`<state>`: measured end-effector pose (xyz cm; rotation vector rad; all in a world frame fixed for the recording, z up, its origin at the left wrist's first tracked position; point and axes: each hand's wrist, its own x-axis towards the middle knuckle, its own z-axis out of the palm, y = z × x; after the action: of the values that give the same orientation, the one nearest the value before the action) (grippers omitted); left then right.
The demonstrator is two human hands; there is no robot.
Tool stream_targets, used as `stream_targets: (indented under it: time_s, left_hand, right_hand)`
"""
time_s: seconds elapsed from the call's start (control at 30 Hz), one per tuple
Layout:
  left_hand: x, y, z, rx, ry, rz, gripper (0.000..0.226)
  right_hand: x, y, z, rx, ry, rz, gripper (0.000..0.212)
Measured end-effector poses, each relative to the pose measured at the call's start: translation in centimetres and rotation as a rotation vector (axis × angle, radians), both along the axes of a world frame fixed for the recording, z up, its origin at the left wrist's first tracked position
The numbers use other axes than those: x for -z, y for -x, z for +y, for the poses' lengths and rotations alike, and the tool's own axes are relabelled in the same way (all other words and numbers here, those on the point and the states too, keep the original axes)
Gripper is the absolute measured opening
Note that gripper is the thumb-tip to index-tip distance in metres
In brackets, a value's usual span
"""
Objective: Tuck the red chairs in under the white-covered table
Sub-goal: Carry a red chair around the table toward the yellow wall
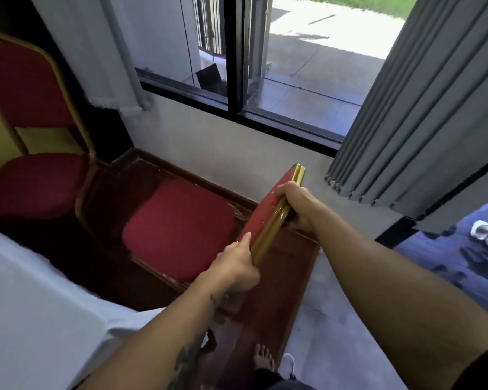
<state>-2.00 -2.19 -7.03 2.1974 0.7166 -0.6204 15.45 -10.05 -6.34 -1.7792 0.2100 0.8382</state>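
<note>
A red chair point(178, 229) with a gold frame stands in front of me, its seat facing the white-covered table point(26, 299) at the lower left. Both hands grip the top of its backrest. My left hand point(234, 266) holds the nearer end of the gold rail, thumb on the red padding. My right hand point(299, 206) is wrapped around the farther end. A second red chair point(31, 130) stands at the left beside the table, seat and back in full view.
A low white wall with a black-framed window point(237, 88) runs behind the chair. Grey curtains point(423, 114) hang at the right, a white curtain point(96, 52) at the left. Blue fabric point(462, 254) lies at the right. My bare foot point(264, 360) stands on dark wooden flooring.
</note>
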Motion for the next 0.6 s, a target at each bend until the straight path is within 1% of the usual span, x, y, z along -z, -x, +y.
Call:
stream_targets:
  time_s: [0.03, 0.07, 0.23, 0.33, 0.43, 0.6]
  left_hand:
    - [0.0, 0.1, 0.1, 0.0, 0.014, 0.0, 0.096]
    - [0.0, 0.1, 0.3, 0.002, 0.02, 0.001, 0.096]
    - [-0.5, 0.9, 1.4, 0.01, 0.039, -0.001, 0.093]
    - [-1.2, 2.0, 2.7, 0.005, 0.043, -0.005, 0.085]
    - [-2.0, 3.2, 4.2, -0.016, 0.032, -0.03, 0.079]
    - [-2.6, 4.2, 6.1, -0.071, 0.013, -0.07, 0.063]
  right_hand:
    - [0.0, 0.4, 0.0, 0.004, -0.032, 0.027, 0.028]
    - [-0.2, 0.7, 0.1, 0.014, -0.042, 0.029, 0.026]
    - [-1.0, 1.8, 1.3, 0.04, -0.021, -0.039, 0.037]
    - [-1.1, 3.0, 2.5, 0.051, -0.019, -0.065, 0.039]
    - [-1.5, 3.9, 4.2, 0.061, -0.064, -0.077, 0.036]
    - [-1.9, 4.3, 6.9, 0.011, -0.14, -0.045, 0.046]
